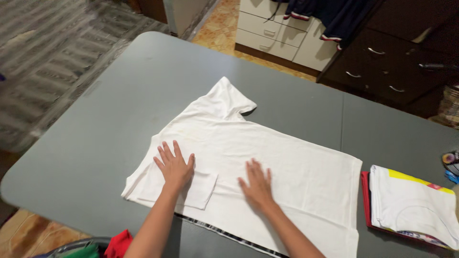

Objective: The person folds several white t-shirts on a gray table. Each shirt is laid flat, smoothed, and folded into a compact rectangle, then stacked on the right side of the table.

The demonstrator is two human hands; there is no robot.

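Both the left hand (175,166) and right hand (257,183) press flat, fingers spread and gripping nothing, on the white shirt (267,165) mid-table (95,119): soft, light, probably thin cloth, best pinched at its edges.

The white T-shirt (267,162) lies flat across the grey table, spread lengthwise from my left toward my right. It is plain white cotton, smooth over most of its body, with faint creases near the middle. One short sleeve sticks out toward the far side of the table, its cuff pointing away from me. The near sleeve is folded in over the body, making a small square flap close to the near edge. The collar end sits at the left, and the straight hem sits at the right, just beside a stack of folded clothes. Its near edge lies along the table's front edge, over a striped band.
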